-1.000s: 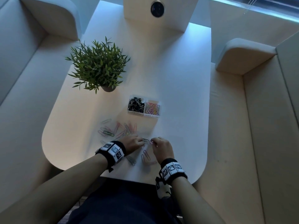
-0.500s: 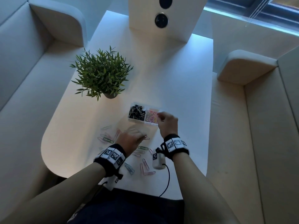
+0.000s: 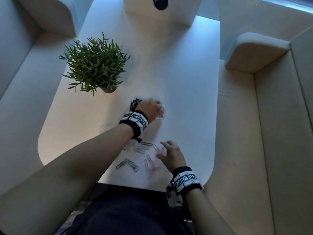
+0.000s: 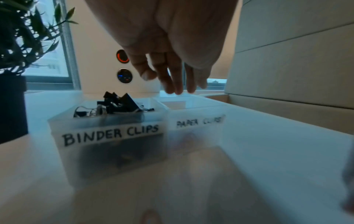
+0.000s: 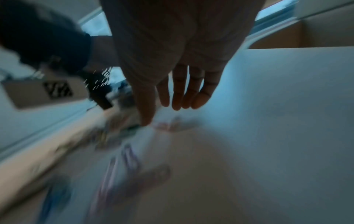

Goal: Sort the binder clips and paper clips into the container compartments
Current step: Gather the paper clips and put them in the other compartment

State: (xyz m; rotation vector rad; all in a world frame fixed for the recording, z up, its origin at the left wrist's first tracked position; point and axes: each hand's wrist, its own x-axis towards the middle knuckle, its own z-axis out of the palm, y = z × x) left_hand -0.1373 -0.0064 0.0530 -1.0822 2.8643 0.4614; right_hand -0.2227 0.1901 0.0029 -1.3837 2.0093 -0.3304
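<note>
Right now the right hand (image 3: 171, 154), fingers spread and empty, hovers just beside the loose paper clips (image 3: 142, 148) on the bench (image 3: 189, 107), nearer them than the left hand (image 3: 149, 107), whose loose fingers hang over the container (image 4: 195, 106) further out, holding nothing visible.

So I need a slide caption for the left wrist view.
Left hand, fingers extended, above the paper-clip compartment, beside the filled binder-clip compartment.
</note>
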